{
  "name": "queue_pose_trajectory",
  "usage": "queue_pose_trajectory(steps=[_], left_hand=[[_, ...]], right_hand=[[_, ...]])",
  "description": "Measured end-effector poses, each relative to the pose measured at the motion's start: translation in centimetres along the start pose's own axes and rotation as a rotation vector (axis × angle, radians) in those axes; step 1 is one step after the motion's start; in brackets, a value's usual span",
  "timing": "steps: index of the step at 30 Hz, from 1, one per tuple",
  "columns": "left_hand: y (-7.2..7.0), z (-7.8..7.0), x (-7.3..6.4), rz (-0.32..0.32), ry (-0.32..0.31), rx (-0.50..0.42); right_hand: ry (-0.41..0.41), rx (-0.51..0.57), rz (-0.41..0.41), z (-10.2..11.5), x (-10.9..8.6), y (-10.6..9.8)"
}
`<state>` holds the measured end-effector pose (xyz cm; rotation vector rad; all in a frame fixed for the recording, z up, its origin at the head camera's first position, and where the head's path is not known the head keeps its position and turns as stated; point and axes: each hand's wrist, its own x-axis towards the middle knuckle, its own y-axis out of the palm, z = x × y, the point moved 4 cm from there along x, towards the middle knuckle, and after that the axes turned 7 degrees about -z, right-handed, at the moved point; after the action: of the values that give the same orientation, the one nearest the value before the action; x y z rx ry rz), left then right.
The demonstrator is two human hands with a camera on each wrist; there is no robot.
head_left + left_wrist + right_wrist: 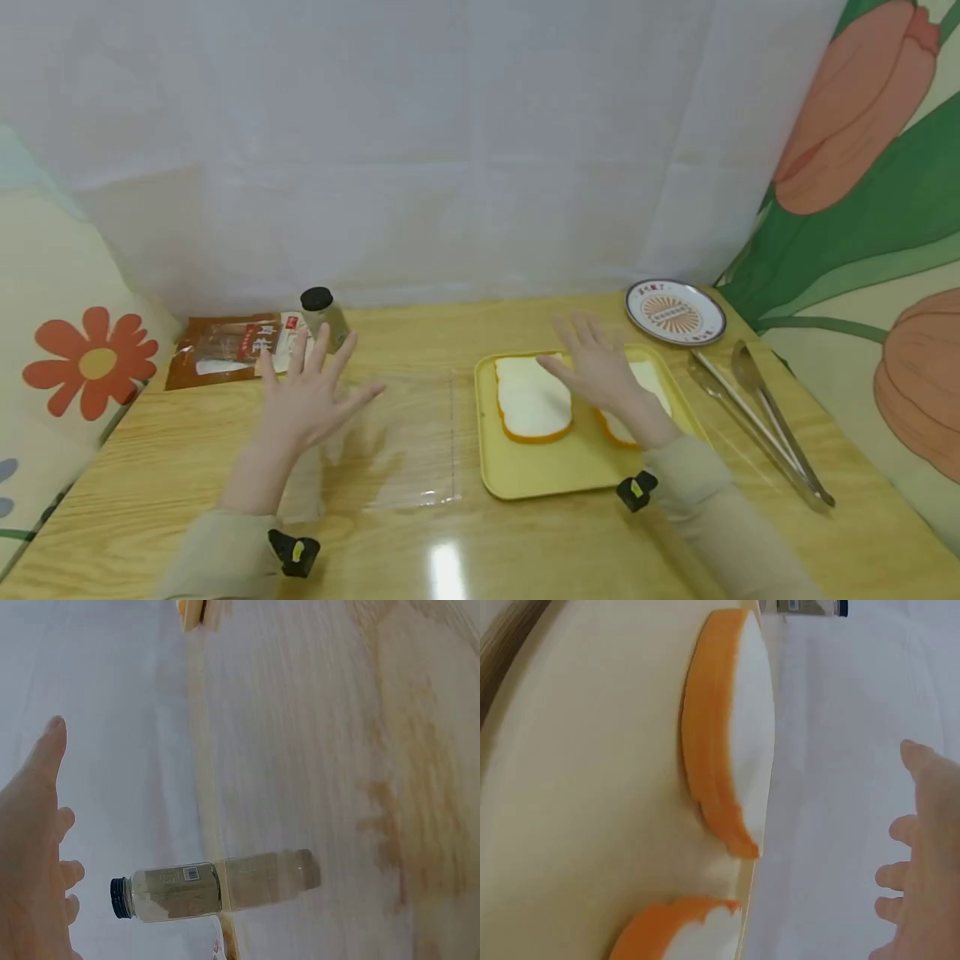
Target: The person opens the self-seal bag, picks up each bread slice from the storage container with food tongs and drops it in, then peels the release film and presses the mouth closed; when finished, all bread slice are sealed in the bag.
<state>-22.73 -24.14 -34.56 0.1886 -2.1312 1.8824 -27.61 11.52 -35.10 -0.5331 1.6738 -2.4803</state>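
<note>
My left hand is raised over the table with its fingers spread, holding nothing. Just beyond it stands a glass jar with a black lid and some pale contents. Fingers apart, my right hand hovers over a yellow tray, also holding nothing. Two bread slices with white faces and orange crusts lie side by side on the tray. The right hand and wrist partly cover the right slice. In the right wrist view the left slice shows its thick crust edge-on.
A brown packet with a clear window lies at the back left. Between left hand and tray is a flat clear sheet. A patterned round plate sits at the back right, with metal tongs in front. White cloth hangs behind.
</note>
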Motion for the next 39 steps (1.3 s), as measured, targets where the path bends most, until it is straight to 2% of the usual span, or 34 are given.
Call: queue_pose_trajectory(steps=[7,13,24,31,39], left_hand=[[-0.4,0.3,-0.2,-0.028,0.020,-0.025],[-0.5,0.7,-0.6,-0.054,0.029,-0.038],[-0.9,1.0,-1.6,-0.066,0.054,-0.119],[-0.5,0.8,-1.7,0.001,0.133,-0.199],[0.8,0.4,-2.4,0.016,0.189,-0.171]], right_hand=[[-0.087,-0.025,0.027,2.5,0.9,1.0],[-0.164,-0.001,0.054,4.9,1.3,1.7],[-0.314,0.024,0.098,9.3,1.0,3.0],[-0.362,0.018,0.187,11.6,0.7,4.4],[-0.442,-0.093,0.226,13.3,0.5,6.3]])
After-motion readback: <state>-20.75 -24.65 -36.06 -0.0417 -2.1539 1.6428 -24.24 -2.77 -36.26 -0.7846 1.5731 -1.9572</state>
